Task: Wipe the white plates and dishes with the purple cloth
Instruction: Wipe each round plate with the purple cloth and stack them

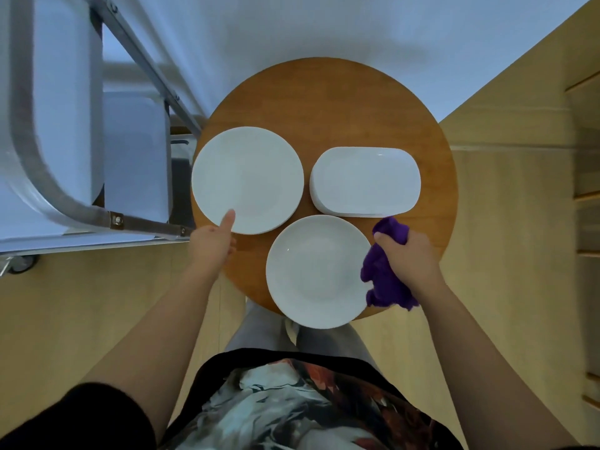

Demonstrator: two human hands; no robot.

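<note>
Three white dishes lie on a round wooden table (324,102). A round plate (250,177) is at the left, a rounded rectangular dish (365,181) at the right, and another round plate (316,271) nearest me. My left hand (212,243) holds the near rim of the left plate, thumb on top and fingers hidden below. My right hand (407,256) grips a bunched purple cloth (384,277) just right of the near plate, the cloth overlapping that plate's right edge.
A metal-framed cart with white plastic bins (97,157) stands close against the table's left side. A white wall lies behind the table. A light wooden cabinet (584,206) runs along the right. My legs are under the table's near edge.
</note>
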